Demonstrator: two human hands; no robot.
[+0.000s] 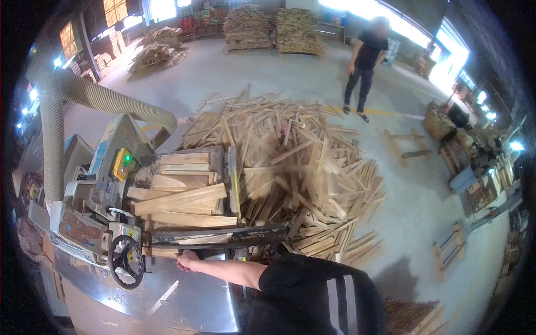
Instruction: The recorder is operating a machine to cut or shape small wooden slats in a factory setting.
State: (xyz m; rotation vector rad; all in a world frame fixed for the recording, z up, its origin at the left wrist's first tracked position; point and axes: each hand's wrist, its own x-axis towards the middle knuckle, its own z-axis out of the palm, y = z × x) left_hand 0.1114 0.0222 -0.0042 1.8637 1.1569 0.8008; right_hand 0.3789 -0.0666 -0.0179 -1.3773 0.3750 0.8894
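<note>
- Wooden strip point(159, 253) is seen at the near side of a long black bar point(218, 239), on the metal worktop point(201, 296) of a woodworking machine, just right of a black handwheel point(126, 260).
- The strip's right end is met by the right hand point(190, 261), whose fingers appear curled; whether it is gripped or only pressed cannot be told. The left hand is not seen.
- Beyond the bar, loose boards point(184, 201) are stacked unevenly, some laid askew; they could be made to slide if the stack were knocked.
- Fingers could be pinched between strip and bar if the strip were shifted suddenly, the hand being placed so near.
- A pale sliver point(163, 297) is left on the worktop; a strip could be caught or tilted by it.
- A green light is shown on the yellow control box point(120, 163); if power is on, added risk would be brought by moving parts, though none can be made out.
</note>
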